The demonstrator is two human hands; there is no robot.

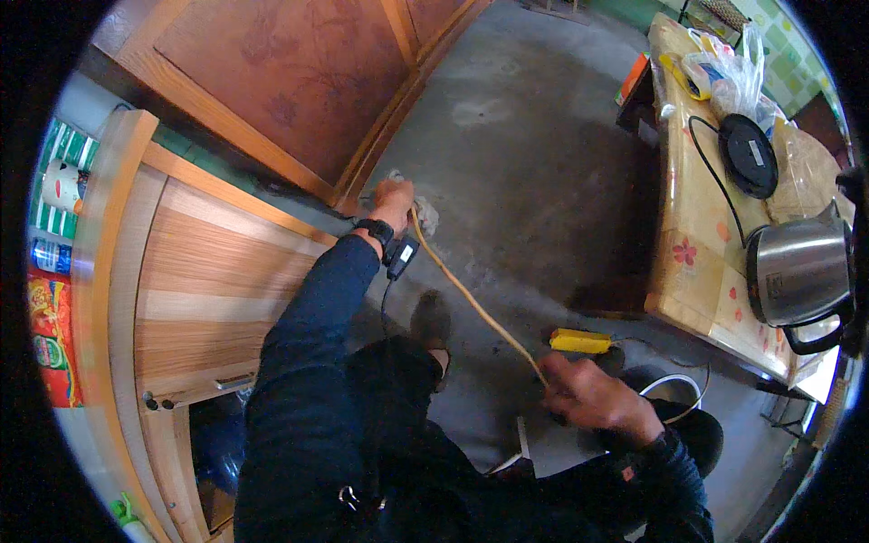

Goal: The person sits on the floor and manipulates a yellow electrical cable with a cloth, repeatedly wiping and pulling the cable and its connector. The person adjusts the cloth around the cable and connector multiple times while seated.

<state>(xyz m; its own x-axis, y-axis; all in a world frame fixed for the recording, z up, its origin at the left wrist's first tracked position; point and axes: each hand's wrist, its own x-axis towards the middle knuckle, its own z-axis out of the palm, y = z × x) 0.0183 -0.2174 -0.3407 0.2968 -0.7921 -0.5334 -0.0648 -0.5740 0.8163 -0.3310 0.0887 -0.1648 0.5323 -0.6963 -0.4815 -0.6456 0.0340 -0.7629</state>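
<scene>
A tan cord (472,299) runs taut on a slant between my two hands. At its far end, my left hand (393,201) is closed round it together with a crumpled greyish rag (427,217). My right hand (593,395), nearer my body and to the right, grips the other end of the stretch in its curled fingers. Beside my left wrist hangs a small black box (403,258) on a thin black wire. A yellow power strip (580,340) lies on the floor just beyond my right hand, with a pale cord running off its right end.
A table (681,262) on the right bears a steel kettle (801,271), its black base (749,156) and plastic bags (724,77). On the left stand a light wooden cabinet (213,281) and a large brown wooden piece (290,81). Grey floor (534,136) lies between them.
</scene>
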